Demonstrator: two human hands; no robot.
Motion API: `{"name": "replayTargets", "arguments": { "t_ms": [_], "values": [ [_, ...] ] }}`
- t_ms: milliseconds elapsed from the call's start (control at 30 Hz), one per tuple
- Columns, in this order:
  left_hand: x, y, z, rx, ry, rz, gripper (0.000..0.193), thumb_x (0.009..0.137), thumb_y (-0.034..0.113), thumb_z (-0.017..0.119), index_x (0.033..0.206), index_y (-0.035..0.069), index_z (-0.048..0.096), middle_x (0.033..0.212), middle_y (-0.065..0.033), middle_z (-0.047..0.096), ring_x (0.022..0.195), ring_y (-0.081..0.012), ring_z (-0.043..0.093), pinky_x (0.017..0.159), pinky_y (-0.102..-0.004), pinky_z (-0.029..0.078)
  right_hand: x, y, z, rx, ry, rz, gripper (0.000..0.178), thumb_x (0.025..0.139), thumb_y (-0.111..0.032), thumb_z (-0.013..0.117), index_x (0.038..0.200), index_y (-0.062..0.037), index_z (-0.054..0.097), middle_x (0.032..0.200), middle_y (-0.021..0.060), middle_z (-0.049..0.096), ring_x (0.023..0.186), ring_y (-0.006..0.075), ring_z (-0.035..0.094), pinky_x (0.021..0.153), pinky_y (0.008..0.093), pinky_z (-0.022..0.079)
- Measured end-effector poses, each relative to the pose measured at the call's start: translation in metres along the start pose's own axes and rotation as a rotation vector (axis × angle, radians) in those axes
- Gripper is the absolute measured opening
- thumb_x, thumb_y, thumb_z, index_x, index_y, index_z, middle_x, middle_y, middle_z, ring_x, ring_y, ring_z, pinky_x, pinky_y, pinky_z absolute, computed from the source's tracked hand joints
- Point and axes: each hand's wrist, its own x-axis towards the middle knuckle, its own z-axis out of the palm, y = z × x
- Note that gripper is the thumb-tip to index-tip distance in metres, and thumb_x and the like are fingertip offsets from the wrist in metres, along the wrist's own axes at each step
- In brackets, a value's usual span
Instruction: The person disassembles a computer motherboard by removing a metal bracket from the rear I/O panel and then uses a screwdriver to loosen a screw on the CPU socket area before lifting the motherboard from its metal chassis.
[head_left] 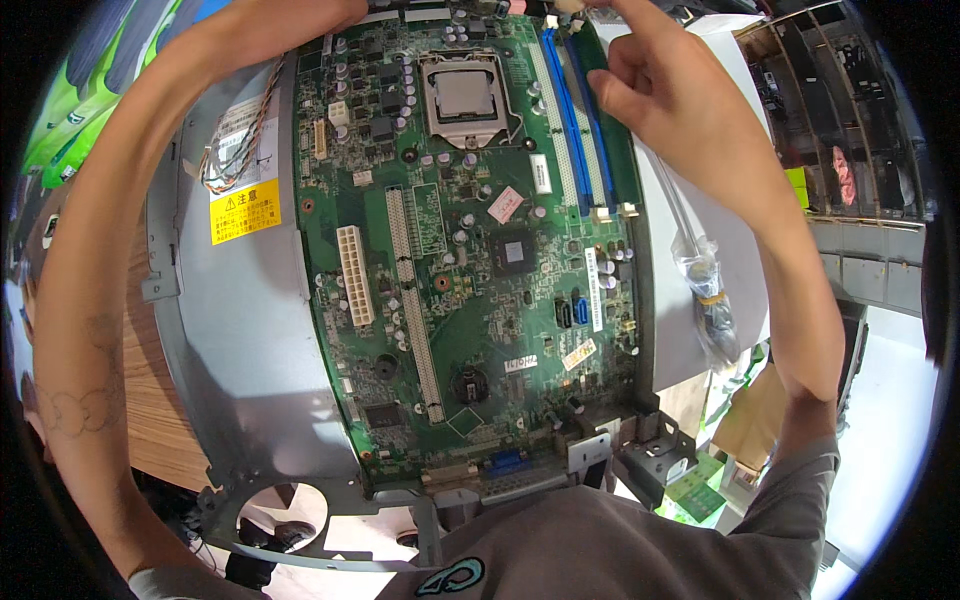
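A green motherboard (480, 330) lies in a grey metal computer case (240, 330) in front of me. My left hand (310, 10) reaches to the board's far left edge, its fingers mostly cut off by the picture's top. My right hand (660, 75) is over the far right corner, beside the blue memory slots (570, 110). One of its fingers stretches to the slots' far end, while the others curl in; what they grip, if anything, is hidden. A processor (463, 92) sits in its metal socket frame between my hands.
Twisted wires (262, 135) lie on the case's left side by a yellow warning label (245, 212). To the right, a bundled cable in a clear bag (708, 310) rests on a pale surface. Shelving (850, 110) holds dark parts. A wooden tabletop (160, 410) shows at left.
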Motion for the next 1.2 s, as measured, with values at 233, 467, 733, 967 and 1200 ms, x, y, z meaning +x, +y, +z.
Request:
{"name": "replayTargets", "arguments": {
  "t_ms": [233, 467, 733, 967, 1200],
  "values": [
    [0.005, -0.018, 0.001, -0.031, 0.046, 0.013, 0.039, 0.089, 0.007, 0.054, 0.127, -0.001, 0.061, 0.119, -0.013, 0.067, 0.112, -0.0179, 0.057, 0.094, -0.0316, 0.045, 0.003, 0.026, 0.016, 0.228, 0.073, -0.063, 0.042, 0.089, 0.001, 0.053, 0.128, -0.0018, 0.039, 0.058, 0.0068, 0.048, 0.05, 0.019, 0.044, 0.052, 0.0361, 0.037],
    [-0.011, 0.002, 0.007, -0.015, 0.154, 0.149, 0.04, 0.089, 0.008, 0.055, 0.128, 0.0, 0.06, 0.119, -0.0131, 0.067, 0.111, -0.0196, 0.058, 0.095, -0.0324, 0.045, -0.002, 0.01, 0.017, 0.019, 0.141, -0.121, 0.037, 0.09, -0.002, 0.052, 0.125, -0.0017, 0.04, 0.056, 0.0125, 0.047, 0.05, 0.0298, 0.048, 0.054, 0.0428, 0.037],
    [-0.005, -0.014, -0.011, 0.115, 0.013, 0.104, 0.034, 0.089, 0.017, 0.054, 0.112, -0.005, 0.066, 0.103, -0.0242, 0.07, 0.098, -0.0289, 0.066, 0.088, -0.038, 0.049, 0.01, 0.047, 0.042, 0.056, 0.204, -0.178, 0.044, 0.097, -0.006, 0.057, 0.139, -0.0111, 0.043, 0.074, 0.0015, 0.039, 0.068, 0.0089, 0.039, 0.063, 0.0251, 0.036],
    [-0.017, -0.017, -0.018, 0.317, 0.065, 0.153, 0.052, 0.085, 0.038, 0.052, 0.092, -0.012, 0.067, 0.092, -0.0337, 0.067, 0.089, -0.0426, 0.068, 0.08, -0.0459, 0.052, 0.013, 0.044, 0.056, 0.026, 0.311, -0.19, 0.04, 0.097, -0.002, 0.049, 0.136, -0.0091, 0.047, 0.065, 0.0081, 0.039, 0.058, 0.0164, 0.036, 0.056, 0.0321, 0.032],
    [-0.005, -0.033, -0.022, 0.322, -0.007, 0.253, 0.059, 0.085, 0.041, 0.049, 0.091, -0.015, 0.065, 0.091, -0.035, 0.066, 0.088, -0.0434, 0.067, 0.082, -0.0457, 0.052, 0.009, 0.035, 0.061, 0.118, 0.342, -0.129, 0.037, 0.099, -0.003, 0.048, 0.136, -0.0083, 0.049, 0.069, 0.0039, 0.039, 0.063, 0.0105, 0.033, 0.058, 0.0272, 0.029]
  ]
}}
